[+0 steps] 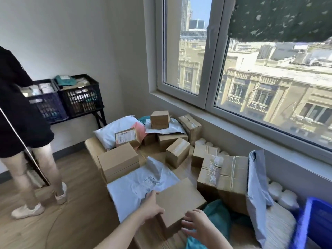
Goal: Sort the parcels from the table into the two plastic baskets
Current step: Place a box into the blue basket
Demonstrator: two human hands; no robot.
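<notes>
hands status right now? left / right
Left hand: grips the near-left edge of the flat cardboard box.
Right hand: open, fingers spread at the box's near corner, not gripping it.

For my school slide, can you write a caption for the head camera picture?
Two hands, left hand and right hand, take a flat cardboard box from a table piled with parcels.
</notes>
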